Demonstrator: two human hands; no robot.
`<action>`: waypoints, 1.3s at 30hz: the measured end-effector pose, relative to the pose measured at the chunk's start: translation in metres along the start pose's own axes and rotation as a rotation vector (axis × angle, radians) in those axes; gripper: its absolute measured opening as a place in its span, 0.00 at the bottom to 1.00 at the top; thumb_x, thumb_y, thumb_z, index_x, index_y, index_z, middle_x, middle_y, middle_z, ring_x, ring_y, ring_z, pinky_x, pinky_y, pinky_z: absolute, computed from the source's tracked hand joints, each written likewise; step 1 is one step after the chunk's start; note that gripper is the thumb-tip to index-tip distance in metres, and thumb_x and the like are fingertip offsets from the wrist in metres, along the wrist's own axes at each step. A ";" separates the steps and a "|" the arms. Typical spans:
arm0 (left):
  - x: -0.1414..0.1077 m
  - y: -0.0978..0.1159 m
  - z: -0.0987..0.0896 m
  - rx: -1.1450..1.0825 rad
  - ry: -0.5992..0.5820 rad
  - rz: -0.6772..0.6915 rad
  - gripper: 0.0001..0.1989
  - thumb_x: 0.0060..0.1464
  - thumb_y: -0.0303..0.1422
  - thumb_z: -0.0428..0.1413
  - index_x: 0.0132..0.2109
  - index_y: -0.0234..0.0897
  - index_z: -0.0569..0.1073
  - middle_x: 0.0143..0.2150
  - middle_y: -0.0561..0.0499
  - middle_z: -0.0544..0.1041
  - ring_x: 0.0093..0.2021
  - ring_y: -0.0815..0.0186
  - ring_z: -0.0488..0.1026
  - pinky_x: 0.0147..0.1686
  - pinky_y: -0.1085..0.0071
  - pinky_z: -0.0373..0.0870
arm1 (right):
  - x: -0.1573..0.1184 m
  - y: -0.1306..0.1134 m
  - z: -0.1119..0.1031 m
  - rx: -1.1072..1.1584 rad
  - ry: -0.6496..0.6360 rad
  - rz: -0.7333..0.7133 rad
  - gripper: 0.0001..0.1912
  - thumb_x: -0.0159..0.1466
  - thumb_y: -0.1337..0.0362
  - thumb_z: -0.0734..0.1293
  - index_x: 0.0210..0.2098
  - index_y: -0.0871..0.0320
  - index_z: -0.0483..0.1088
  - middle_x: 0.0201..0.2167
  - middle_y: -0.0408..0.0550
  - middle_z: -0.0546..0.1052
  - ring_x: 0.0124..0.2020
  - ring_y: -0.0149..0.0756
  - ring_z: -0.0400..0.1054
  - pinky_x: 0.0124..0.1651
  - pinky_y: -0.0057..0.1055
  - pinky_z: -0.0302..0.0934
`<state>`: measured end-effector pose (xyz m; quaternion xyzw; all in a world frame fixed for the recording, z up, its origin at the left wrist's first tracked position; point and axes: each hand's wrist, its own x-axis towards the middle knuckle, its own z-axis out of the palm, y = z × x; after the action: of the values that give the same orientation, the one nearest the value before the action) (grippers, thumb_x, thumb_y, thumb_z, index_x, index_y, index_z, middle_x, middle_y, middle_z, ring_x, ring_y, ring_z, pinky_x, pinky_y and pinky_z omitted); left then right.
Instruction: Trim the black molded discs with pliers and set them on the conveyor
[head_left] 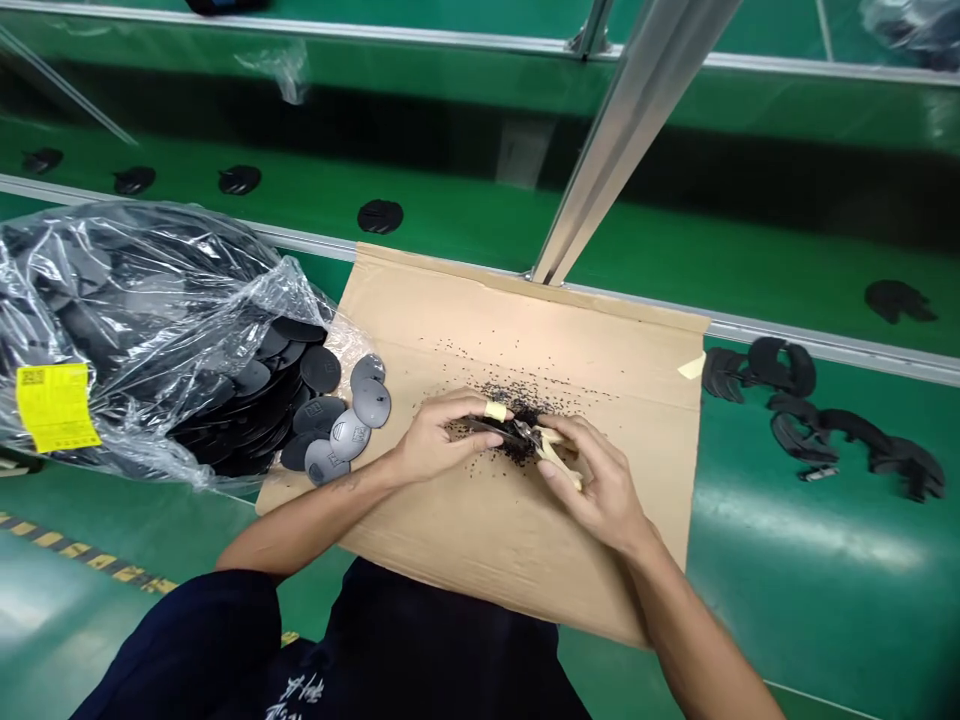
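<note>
My left hand (446, 432) is closed on a thin black disc (491, 428), held tilted above the cardboard sheet (450, 530). Yellow tape wraps one of its fingers. In my right hand (600, 475) is a pair of nippers (559, 458) with pale yellow handles, its metal jaws at the disc's right edge. Whether the jaws are closed on the edge is too small to tell. Beneath both hands, small black scraps (517, 390) lie heaped and scattered on the cardboard. Left of my left hand, several loose black discs (350, 435) overlap on the cardboard's edge.
A clear plastic bag (150, 300) full of black discs, with a yellow label (58, 407), lies at the left. Curved black parts (855, 428) lie on the green bench at the right. A metal post (630, 130) rises behind the cardboard. Several black pieces sit on the shelf beyond.
</note>
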<state>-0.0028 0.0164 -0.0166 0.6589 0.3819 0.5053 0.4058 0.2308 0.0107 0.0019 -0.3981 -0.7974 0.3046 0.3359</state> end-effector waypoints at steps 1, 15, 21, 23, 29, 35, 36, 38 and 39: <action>0.000 0.000 0.000 0.006 -0.017 0.012 0.10 0.58 0.35 0.65 0.45 0.35 0.81 0.40 0.45 0.84 0.41 0.65 0.81 0.44 0.68 0.79 | -0.002 0.001 0.001 -0.004 0.002 -0.011 0.18 0.70 0.60 0.65 0.57 0.56 0.67 0.41 0.53 0.76 0.39 0.39 0.72 0.39 0.37 0.71; 0.002 0.002 -0.002 0.025 -0.131 0.045 0.10 0.59 0.34 0.65 0.46 0.36 0.82 0.39 0.44 0.83 0.39 0.65 0.80 0.40 0.68 0.77 | -0.011 0.011 -0.007 -0.236 0.044 -0.169 0.28 0.66 0.63 0.71 0.64 0.54 0.67 0.42 0.54 0.79 0.39 0.42 0.73 0.39 0.38 0.70; 0.000 -0.001 -0.001 0.013 -0.118 0.076 0.09 0.59 0.34 0.65 0.45 0.35 0.81 0.38 0.44 0.83 0.38 0.65 0.79 0.39 0.68 0.77 | -0.011 0.006 -0.008 -0.288 0.040 -0.173 0.25 0.66 0.64 0.72 0.61 0.55 0.70 0.38 0.52 0.80 0.34 0.40 0.72 0.37 0.36 0.70; 0.000 0.000 0.000 0.015 -0.121 0.075 0.09 0.59 0.34 0.65 0.45 0.35 0.81 0.38 0.44 0.83 0.37 0.65 0.79 0.39 0.68 0.77 | -0.010 0.004 -0.007 -0.214 0.031 -0.142 0.21 0.66 0.64 0.71 0.58 0.54 0.72 0.37 0.50 0.80 0.34 0.39 0.73 0.37 0.35 0.70; 0.001 0.007 -0.001 0.039 -0.101 0.060 0.10 0.59 0.34 0.65 0.47 0.37 0.82 0.39 0.45 0.83 0.39 0.65 0.79 0.40 0.69 0.77 | -0.009 0.005 -0.009 -0.035 0.101 -0.022 0.18 0.67 0.62 0.69 0.57 0.53 0.73 0.40 0.51 0.80 0.38 0.40 0.76 0.39 0.37 0.71; -0.001 0.002 -0.001 0.219 -0.176 0.152 0.11 0.60 0.31 0.63 0.50 0.38 0.80 0.40 0.46 0.82 0.39 0.65 0.76 0.39 0.67 0.72 | -0.008 0.008 -0.007 -0.484 0.106 -0.148 0.22 0.66 0.60 0.71 0.58 0.57 0.71 0.39 0.52 0.80 0.36 0.42 0.72 0.38 0.38 0.67; -0.001 0.001 -0.001 0.282 -0.178 0.175 0.11 0.60 0.31 0.62 0.50 0.39 0.80 0.40 0.46 0.82 0.39 0.64 0.76 0.40 0.66 0.71 | -0.008 0.008 -0.006 -0.523 0.102 -0.159 0.21 0.66 0.60 0.71 0.58 0.58 0.71 0.39 0.52 0.80 0.36 0.42 0.71 0.37 0.38 0.66; -0.002 -0.002 -0.001 0.401 -0.145 0.207 0.11 0.60 0.30 0.62 0.50 0.41 0.80 0.41 0.47 0.83 0.41 0.62 0.75 0.44 0.62 0.70 | -0.008 0.008 -0.006 -0.552 0.104 -0.164 0.21 0.67 0.60 0.70 0.57 0.58 0.71 0.39 0.52 0.80 0.36 0.42 0.70 0.37 0.38 0.65; -0.002 -0.002 -0.002 0.446 -0.117 0.209 0.12 0.60 0.30 0.62 0.51 0.42 0.80 0.42 0.47 0.83 0.42 0.61 0.74 0.45 0.60 0.69 | -0.008 0.008 -0.006 -0.549 0.110 -0.160 0.21 0.67 0.60 0.70 0.57 0.58 0.71 0.39 0.52 0.80 0.36 0.42 0.70 0.38 0.38 0.65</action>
<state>-0.0052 0.0156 -0.0189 0.7963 0.3895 0.4087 0.2173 0.2431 0.0095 -0.0029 -0.4257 -0.8596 0.0277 0.2812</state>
